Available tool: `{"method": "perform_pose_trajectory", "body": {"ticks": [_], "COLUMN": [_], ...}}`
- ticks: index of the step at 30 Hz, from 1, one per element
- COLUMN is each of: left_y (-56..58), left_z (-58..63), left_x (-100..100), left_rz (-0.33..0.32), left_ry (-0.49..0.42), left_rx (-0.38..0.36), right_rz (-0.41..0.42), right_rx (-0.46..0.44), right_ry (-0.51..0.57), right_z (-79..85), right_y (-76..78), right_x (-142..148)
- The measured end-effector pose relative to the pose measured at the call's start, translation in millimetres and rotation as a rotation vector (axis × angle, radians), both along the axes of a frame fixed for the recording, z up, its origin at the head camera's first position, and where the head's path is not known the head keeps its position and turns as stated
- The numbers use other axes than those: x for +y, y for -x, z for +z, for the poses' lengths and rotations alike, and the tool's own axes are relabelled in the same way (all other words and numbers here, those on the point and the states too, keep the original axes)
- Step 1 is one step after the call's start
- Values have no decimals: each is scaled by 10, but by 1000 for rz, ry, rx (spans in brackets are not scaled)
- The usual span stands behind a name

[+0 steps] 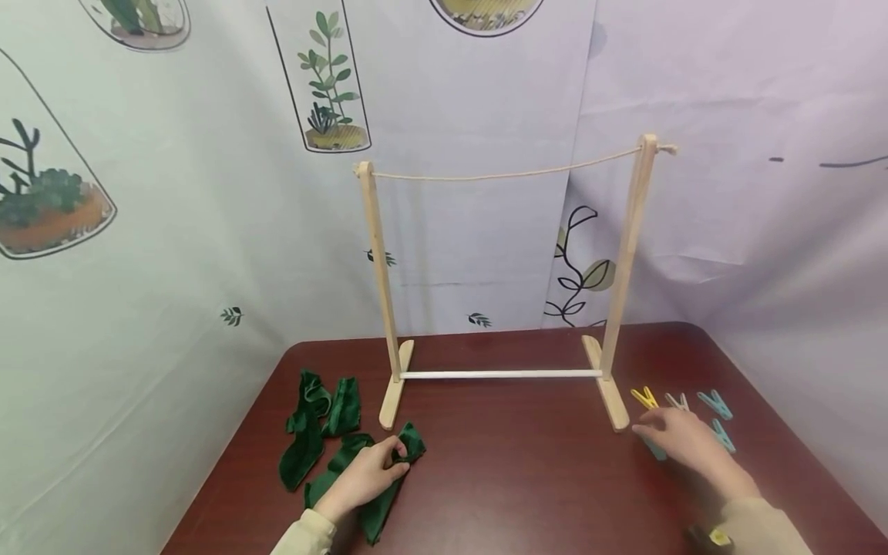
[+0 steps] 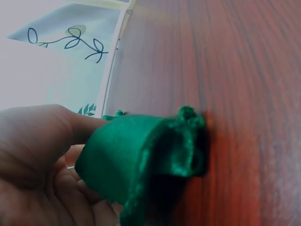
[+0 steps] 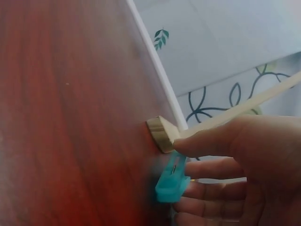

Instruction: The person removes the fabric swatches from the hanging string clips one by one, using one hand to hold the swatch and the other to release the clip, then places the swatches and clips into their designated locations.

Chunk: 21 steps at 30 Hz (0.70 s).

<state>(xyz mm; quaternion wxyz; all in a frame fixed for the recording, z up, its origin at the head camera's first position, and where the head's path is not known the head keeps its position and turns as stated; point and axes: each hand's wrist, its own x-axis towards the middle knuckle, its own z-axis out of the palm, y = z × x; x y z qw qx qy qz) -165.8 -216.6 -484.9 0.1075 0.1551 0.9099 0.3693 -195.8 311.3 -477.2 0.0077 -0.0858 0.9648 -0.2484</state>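
At the left front of the table, my left hand (image 1: pixel 368 474) pinches a dark green velvety cloth strip (image 1: pixel 412 442) between thumb and fingers. Up close in the left wrist view, the held cloth (image 2: pixel 117 153) folds over, its edge by the tabletop. More green cloth pieces (image 1: pixel 302 447) lie crumpled to the left of that hand. At the right, my right hand (image 1: pixel 687 443) pinches a teal clothespin (image 3: pixel 172 181), low over the table. Around it lie a yellow clothespin (image 1: pixel 644 397), a pale one (image 1: pixel 677 401) and teal ones (image 1: pixel 715 404).
A wooden stand (image 1: pixel 627 247) with two posts stands at the back middle. A rope (image 1: pixel 486 178) runs between the post tops, and a white rod (image 1: pixel 499 375) joins the feet. Behind the dark red table (image 1: pixel 513 478) hangs a plant-printed curtain (image 1: pixel 479 247).
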Motion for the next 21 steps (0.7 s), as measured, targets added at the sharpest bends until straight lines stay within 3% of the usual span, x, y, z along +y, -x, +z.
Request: {"method": "perform_pose_trajectory", "body": {"ticks": [7,14,18,21], "left_y": [-51,-71,-52,22], "left_z": [98,263,393,540], "left_x": [-28,-79,-151,-197], "left_rz": [-25,-12,21,66], "left_ry": [-17,14,51,92], "left_rx": [-37,-8,39,105], "right_rz": [-29,-20,-42,-77], "right_rx": [0,15,48,117], "right_ry": [13,5,25,47], "right_z": [-72,-81,-22,124], "right_y": [-24,-47,-80,-99], "right_x": [23,100,165,219]}}
